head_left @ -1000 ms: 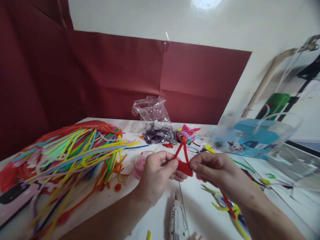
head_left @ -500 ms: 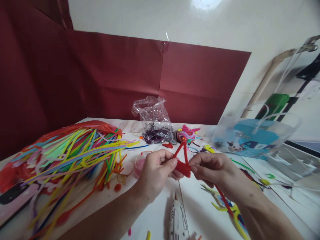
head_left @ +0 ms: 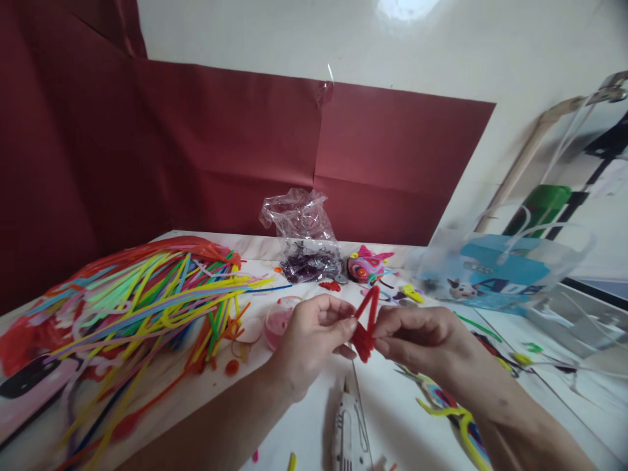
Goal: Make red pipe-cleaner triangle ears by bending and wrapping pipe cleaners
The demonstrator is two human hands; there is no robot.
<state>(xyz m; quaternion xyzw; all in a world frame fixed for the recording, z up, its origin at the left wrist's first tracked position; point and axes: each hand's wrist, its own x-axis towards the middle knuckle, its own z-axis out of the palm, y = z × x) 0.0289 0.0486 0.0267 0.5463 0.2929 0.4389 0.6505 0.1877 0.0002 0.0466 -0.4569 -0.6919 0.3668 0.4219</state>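
Between my two hands is a red pipe cleaner piece point(head_left: 363, 341), folded into a dense flat section with a pointed loop standing up from it. My left hand point(head_left: 321, 337) pinches its left side between thumb and fingers. On the other side, my right hand point(head_left: 417, 333) pinches the right edge with thumb and forefinger. Below them a white hot glue gun point(head_left: 349, 428) lies with its tip pointing away from me. Under my right forearm are scissors with yellow handles point(head_left: 464, 418), partly covered by the arm.
A large heap of colourful pipe cleaners point(head_left: 161, 294) spreads over the left of the table. At the back stand a clear plastic bag point(head_left: 301, 222) and a pink decorated figure point(head_left: 367, 265). A translucent carrier bag point(head_left: 495, 268) and a grey box point(head_left: 569, 320) are at the right.
The red piece has been turned and tilted in my fingers, moving slightly right. Its loop leans further right. The red strand that hung below my right hand no longer shows.
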